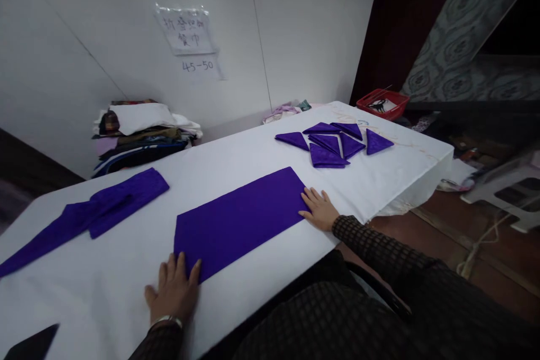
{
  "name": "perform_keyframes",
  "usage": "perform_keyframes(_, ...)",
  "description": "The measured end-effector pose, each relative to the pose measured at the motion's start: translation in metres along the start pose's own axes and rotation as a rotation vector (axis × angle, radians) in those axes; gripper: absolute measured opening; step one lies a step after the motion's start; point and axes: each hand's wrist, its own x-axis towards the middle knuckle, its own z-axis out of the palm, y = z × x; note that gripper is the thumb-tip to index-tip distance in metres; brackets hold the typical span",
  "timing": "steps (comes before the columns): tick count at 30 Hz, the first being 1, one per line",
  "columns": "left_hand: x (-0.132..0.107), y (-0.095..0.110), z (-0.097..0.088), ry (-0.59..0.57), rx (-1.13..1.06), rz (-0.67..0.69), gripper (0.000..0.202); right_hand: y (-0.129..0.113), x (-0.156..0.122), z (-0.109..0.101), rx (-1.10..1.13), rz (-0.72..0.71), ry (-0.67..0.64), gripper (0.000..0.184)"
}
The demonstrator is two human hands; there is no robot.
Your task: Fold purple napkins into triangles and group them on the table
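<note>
Against a white wall (304, 22), a white-covered worktop (228, 171) gives us a broad surface, where a purple cloth (240, 225) lies flat in front of the person. We see both hands open, palms down and fingers spread, gripping nothing: the left hand (175, 289) at the cloth's near left corner, the right hand (319, 209) at its right end, apparently to keep it smooth. We judge the folded triangles (328, 156) beyond and the rumpled purple fabric (130, 202) at left sit apart to leave working room.
</note>
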Motion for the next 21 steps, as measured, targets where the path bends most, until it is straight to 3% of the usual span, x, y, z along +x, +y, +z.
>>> perform_keyframes(4,-0.006,-0.005,-0.007,0.026,-0.023,-0.079,0.064,0.015,-0.006,-0.002,0.006,0.057,0.006,0.075)
perform_keyframes(7,-0.012,0.003,-0.013,0.053,-0.028,-0.065,0.065,0.032,-0.001,-0.007,0.064,0.072,0.125,0.066)
perform_keyframes(10,-0.017,0.010,-0.011,0.065,-0.038,-0.033,0.065,0.075,0.009,-0.018,0.212,0.148,0.322,0.052)
perform_keyframes(13,-0.019,0.011,-0.003,0.053,-0.039,-0.022,0.064,0.133,0.021,-0.034,0.404,0.405,0.485,0.044)
perform_keyframes(17,-0.018,0.008,0.004,0.055,-0.026,-0.018,0.061,0.193,0.036,-0.050,0.475,0.644,0.516,0.039)
perform_keyframes(21,-0.018,0.007,0.003,0.054,-0.011,-0.022,0.064,0.217,0.053,-0.053,0.593,0.758,0.472,0.030)
